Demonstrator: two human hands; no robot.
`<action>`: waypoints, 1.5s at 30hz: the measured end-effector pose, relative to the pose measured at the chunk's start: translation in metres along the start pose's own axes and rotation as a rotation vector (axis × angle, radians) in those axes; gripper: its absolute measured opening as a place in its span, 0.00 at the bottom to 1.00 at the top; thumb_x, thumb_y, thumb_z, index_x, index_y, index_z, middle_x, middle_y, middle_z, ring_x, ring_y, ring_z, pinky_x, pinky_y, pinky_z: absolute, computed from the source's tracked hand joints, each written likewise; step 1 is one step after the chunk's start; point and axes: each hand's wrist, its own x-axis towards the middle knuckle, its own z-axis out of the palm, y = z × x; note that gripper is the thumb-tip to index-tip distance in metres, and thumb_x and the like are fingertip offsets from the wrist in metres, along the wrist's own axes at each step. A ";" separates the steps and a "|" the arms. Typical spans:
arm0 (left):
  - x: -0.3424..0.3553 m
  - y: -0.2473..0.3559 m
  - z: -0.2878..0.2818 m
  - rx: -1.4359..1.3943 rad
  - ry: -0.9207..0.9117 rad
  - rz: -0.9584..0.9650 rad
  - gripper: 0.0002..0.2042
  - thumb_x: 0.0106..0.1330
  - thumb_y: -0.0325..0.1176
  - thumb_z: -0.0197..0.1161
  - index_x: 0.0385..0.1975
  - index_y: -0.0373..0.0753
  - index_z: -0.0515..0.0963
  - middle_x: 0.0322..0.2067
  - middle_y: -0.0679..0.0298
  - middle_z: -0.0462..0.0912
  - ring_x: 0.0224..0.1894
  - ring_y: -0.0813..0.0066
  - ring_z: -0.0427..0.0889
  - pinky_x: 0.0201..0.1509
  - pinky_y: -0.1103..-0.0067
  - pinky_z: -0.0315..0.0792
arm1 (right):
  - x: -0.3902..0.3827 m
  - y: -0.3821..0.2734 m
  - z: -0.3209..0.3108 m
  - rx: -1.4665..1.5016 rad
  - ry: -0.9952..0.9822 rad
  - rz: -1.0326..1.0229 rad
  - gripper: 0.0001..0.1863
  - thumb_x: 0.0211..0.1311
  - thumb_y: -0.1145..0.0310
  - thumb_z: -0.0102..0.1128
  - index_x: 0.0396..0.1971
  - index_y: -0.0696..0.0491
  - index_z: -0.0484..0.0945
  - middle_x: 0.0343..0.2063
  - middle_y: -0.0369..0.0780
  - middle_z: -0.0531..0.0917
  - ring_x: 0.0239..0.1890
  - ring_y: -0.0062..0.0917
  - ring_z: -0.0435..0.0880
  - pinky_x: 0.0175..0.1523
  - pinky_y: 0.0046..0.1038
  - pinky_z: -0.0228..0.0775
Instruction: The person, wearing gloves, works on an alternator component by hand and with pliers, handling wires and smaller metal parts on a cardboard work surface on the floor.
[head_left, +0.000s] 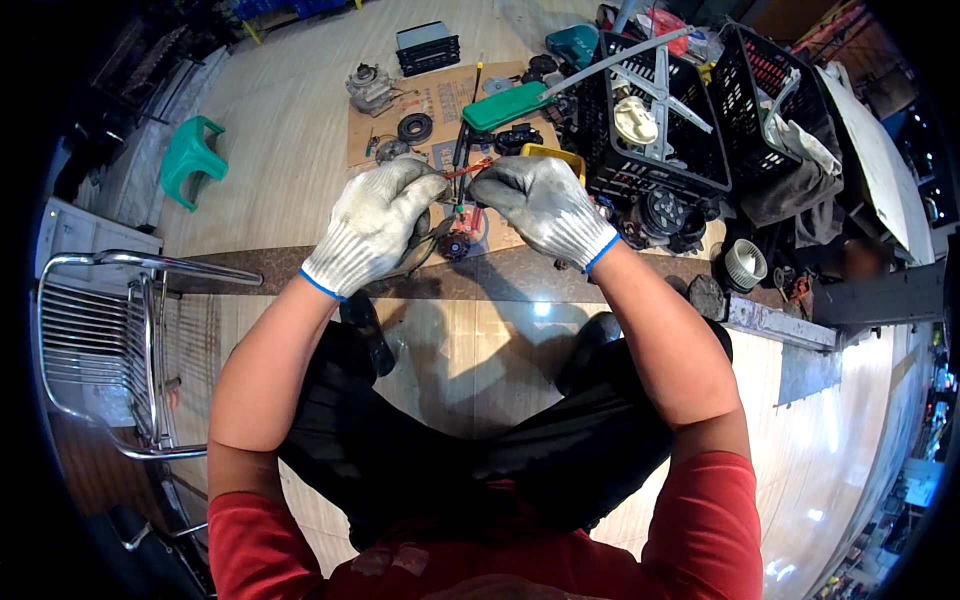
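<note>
My left hand (385, 212), in a white knit glove with grey-stained fingers, is closed at the fingertips. My right hand (548, 205), gloved the same way, is closed opposite it. A thin orange-red strand, which looks like copper wire (467, 170), spans the short gap between both sets of fingers. Under the left palm, dark curved handles, possibly of pliers (428, 246), stick out; the rest is hidden. Just below the hands, a small dark round part with reddish windings (454, 245) lies on the cardboard (385, 100).
Metal housings (370, 88), a black ring (415, 127) and a green-headed long-handled tool (507, 106) lie beyond my hands. Black crates (650, 175) and a yellow container (556, 158) stand to the right. A green stool (190, 160) and metal chair (100, 350) are left.
</note>
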 end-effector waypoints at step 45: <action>0.006 -0.025 0.002 0.814 0.241 0.648 0.11 0.66 0.40 0.65 0.35 0.39 0.80 0.28 0.54 0.82 0.32 0.52 0.83 0.37 0.63 0.76 | 0.002 -0.001 -0.026 0.047 -0.111 0.012 0.21 0.68 0.55 0.61 0.50 0.56 0.84 0.40 0.46 0.88 0.42 0.29 0.87 0.51 0.29 0.77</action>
